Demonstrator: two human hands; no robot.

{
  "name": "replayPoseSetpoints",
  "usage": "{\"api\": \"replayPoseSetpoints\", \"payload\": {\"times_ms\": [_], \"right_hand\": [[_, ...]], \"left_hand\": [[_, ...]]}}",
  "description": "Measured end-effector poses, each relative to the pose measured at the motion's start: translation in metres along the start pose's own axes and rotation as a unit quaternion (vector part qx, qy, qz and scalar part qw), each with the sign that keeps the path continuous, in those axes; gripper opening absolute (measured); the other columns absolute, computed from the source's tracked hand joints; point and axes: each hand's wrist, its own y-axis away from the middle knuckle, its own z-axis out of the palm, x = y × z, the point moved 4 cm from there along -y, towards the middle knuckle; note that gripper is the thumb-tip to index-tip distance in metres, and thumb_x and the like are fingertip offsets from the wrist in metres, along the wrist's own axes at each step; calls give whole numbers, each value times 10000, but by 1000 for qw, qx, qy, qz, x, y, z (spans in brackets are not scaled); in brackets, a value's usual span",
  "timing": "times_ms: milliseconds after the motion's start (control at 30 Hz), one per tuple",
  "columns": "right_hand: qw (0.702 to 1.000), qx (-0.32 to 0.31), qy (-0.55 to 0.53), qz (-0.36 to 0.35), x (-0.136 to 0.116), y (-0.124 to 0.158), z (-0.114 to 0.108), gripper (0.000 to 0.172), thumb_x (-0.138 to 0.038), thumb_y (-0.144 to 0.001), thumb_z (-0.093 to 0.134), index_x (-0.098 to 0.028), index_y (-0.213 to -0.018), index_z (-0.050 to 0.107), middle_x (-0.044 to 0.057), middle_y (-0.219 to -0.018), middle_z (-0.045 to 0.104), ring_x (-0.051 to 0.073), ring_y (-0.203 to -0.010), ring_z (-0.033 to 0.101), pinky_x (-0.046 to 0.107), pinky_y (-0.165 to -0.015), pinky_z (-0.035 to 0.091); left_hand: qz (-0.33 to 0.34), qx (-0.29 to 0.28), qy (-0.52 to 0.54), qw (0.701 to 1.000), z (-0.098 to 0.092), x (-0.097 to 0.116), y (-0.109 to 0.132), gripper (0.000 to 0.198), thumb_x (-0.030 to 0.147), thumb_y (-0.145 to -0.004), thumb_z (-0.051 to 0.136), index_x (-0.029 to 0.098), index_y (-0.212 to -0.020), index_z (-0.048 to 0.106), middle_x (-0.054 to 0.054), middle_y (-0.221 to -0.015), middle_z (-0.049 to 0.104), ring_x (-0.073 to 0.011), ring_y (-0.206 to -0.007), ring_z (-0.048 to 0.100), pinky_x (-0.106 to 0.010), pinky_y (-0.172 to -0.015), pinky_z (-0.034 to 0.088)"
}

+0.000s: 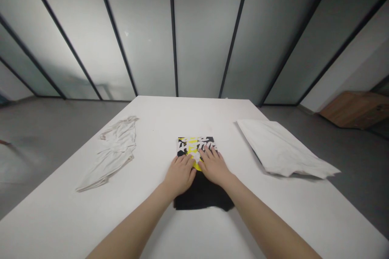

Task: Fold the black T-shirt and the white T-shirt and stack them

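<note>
A folded black garment (200, 194), probably a T-shirt, lies flat on the white table (182, 117) in front of me. Its far half carries a yellow and white print on black. My left hand (181, 173) rests palm down on the left side of the cloth, fingers stretched out over the print. On the right side lies my right hand (213, 164), also flat, with its fingers spread and pointing away from me. Both hands press on the fabric without gripping it, and they cover part of the print.
On the table's left lies a crumpled white garment (117, 149). A white cloth or bag (282, 147) lies at the right, its corner reaching over the table edge. Frosted glass panels (200, 28) stand behind the table. A brown wooden piece (355, 109) is at the far right.
</note>
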Motion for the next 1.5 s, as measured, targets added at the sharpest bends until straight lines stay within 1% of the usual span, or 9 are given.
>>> {"api": "replayPoseSetpoints", "payload": {"times_ms": [167,300,433,600,800,1067,1200,1333,1500], "right_hand": [[999,-39,13,-35,-13,24,-22,548,-435,-1023,465,-205,-1510,568,204,-1600,497,422,-1413,505,567,-1097,414],[999,-25,27,-32,-28,33,-33,444,-392,-1051,394,-160,-1226,730,222,-1237,728,370,-1126,684,524,-1013,466],[997,42,-12,-58,-33,17,-17,536,-244,-1038,343,-118,-1510,563,182,-1574,546,348,-1437,503,496,-1194,342],[996,-7,-60,-59,-17,-5,10,642,-371,-1075,293,-144,-1675,330,96,-1747,268,330,-1616,220,495,-1296,175],[999,1,-45,10,4,-11,10,699,-515,-1087,272,-152,-1684,305,117,-1762,210,359,-1626,162,524,-1294,147],[988,60,-24,137,48,-17,9,633,-410,-1084,299,-96,-1627,390,179,-1726,301,383,-1589,259,538,-1258,208],[981,110,-56,153,60,-17,7,584,-470,-1042,428,-105,-1478,562,225,-1657,406,417,-1541,334,560,-1226,251],[978,141,-77,135,65,-20,5,427,-455,-999,516,-144,-1248,670,206,-1561,512,404,-1470,408,546,-1195,291],[961,170,-213,42,61,-24,0,190,-361,-944,530,-210,-1036,599,102,-1105,709,265,-1086,633,412,-994,463]], "left_hand": [[-51,-29,-29,998,-18,9,-2,335,366,-1088,374,190,-1106,658,-120,-955,751,-286,-897,710,-414,-830,545],[-38,-22,-3,999,-9,13,0,331,302,-1081,359,198,-1057,672,-118,-961,756,-280,-908,717,-414,-845,554],[31,40,28,998,14,9,-3,438,163,-1012,397,148,-1400,599,-164,-1447,650,-271,-1360,588,-429,-1142,447],[7,3,-9,1000,41,-8,-10,593,272,-1036,371,101,-1600,436,-156,-1654,449,-326,-1551,388,-508,-1253,334],[-68,-20,-20,997,32,-27,-18,653,468,-1087,297,117,-1624,415,-156,-1677,398,-313,-1576,345,-508,-1274,309],[-177,-3,-30,984,20,-54,-16,664,432,-1063,364,54,-1606,419,-241,-1683,339,-387,-1578,314,-586,-1254,311],[-126,29,-19,991,17,-50,-14,606,300,-1027,422,116,-1604,430,-214,-1721,278,-387,-1604,243,-627,-1251,292],[-25,3,14,1000,14,-35,-14,601,185,-966,473,191,-1568,476,-157,-1736,284,-354,-1626,178,-626,-1274,247],[46,-31,28,998,8,-21,-11,538,117,-904,537,208,-1432,583,-148,-1739,284,-338,-1628,177,-580,-1285,255]]}}
